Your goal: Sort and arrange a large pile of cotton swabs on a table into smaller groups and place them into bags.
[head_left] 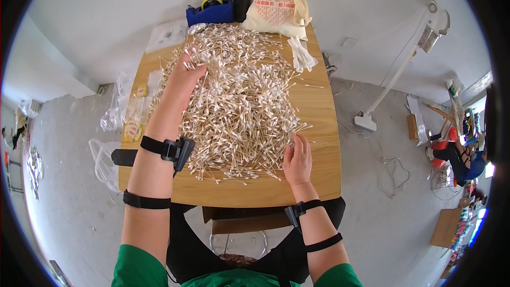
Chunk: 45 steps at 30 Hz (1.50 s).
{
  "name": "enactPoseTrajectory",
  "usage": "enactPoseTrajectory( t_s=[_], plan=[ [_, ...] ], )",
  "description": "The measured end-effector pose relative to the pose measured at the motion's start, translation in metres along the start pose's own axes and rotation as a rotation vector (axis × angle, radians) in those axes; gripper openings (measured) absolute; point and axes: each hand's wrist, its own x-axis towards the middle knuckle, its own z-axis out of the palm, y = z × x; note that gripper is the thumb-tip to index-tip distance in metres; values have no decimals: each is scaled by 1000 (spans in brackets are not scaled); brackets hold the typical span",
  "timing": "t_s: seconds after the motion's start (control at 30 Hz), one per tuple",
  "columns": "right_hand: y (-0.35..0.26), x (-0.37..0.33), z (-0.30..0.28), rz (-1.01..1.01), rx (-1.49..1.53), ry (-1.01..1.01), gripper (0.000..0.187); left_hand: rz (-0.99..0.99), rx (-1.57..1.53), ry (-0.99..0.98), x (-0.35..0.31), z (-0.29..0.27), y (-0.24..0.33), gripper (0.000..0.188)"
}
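Note:
A wide heap of cotton swabs [239,106] with white tips and pale sticks covers much of the wooden table. My left hand [186,77] reaches to the heap's far left side. Several swabs lie between its thumb and curved fingers, and some fingertips are hidden among the swabs. By the heap's near right edge, my right hand [298,162] rests on the tabletop with its fingers extended, touching the outermost swabs. I see nothing held in it.
At the table's back stand a blue tape dispenser [210,13], a black bottle [241,0] and a cream cloth bag [276,8]. White gloves [301,55] lie at the right, clear plastic bags [118,101] at the left. A white floor appliance [365,121] stands right; a person [459,162] sits beyond.

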Motion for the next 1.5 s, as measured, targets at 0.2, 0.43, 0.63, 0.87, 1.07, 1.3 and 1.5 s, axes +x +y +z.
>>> enactPoseTrajectory(
  t_s=[0.2, 0.43, 0.63, 0.87, 1.07, 1.3, 1.5],
  plan=[
    [9, -1, 4, 62, -142, 105, 34, 145, 265, 122, 6, -8, -14, 63],
    [23, 6, 5, 162, -11, 134, 35, 204, 626, 214, 21, -40, -41, 55],
    [21, -2, -8, 208, -97, 145, 19, 571, 1067, 363, 8, -68, -72, 39],
    [18, 21, -4, 74, -176, 24, 4, 479, 951, -101, -45, 4, -77, 6],
    [13, 27, 3, 177, -259, 38, 5, 422, 1191, -129, -64, 56, -88, 14],
    [10, 28, 3, 162, -249, 41, 5, 442, 1218, -60, -57, 54, -108, 12],
    [14, 27, 3, 164, -253, 50, 6, 492, 1008, 59, -71, 36, -87, 10]
  ],
)
